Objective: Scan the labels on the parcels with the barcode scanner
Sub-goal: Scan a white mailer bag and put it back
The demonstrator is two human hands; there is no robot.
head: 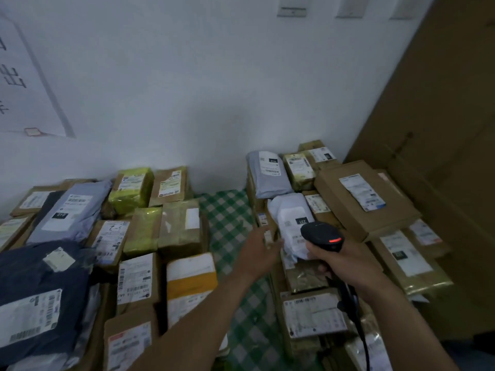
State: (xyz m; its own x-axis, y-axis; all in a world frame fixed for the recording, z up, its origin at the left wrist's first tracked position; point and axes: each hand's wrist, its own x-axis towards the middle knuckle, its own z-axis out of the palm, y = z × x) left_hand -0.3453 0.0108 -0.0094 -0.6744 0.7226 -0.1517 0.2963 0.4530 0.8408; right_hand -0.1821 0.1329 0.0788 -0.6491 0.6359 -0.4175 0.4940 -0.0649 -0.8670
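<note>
Gripping a black handheld barcode scanner (pixel 322 235), the right hand (pixel 347 262) hovers; the left hand (pixel 261 247) touches a white plastic mailer (pixel 290 214) at its eight o'clock edge, grip unclear.

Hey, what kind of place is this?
Probably a small parcel sorting or pickup room: labelled brown cardboard boxes and grey plastic mailer bags lie piled on a green checked cloth, and the right hand grips a black handheld barcode scanner.

1. Here's the barcode scanner (pixel 322 235): black plastic, smooth, mostly matt.
2. Under it, the white mailer (pixel 290 218): thin plastic film, crinkled, faint sheen.
3. Over to the flat box (pixel 345 210): brown cardboard, matt, with a paper label (pixel 362 192).
4. The yellow-green parcel (pixel 139 195): glossy tape wrap.
5. The checked cloth (pixel 227 223): woven, matt.
</note>
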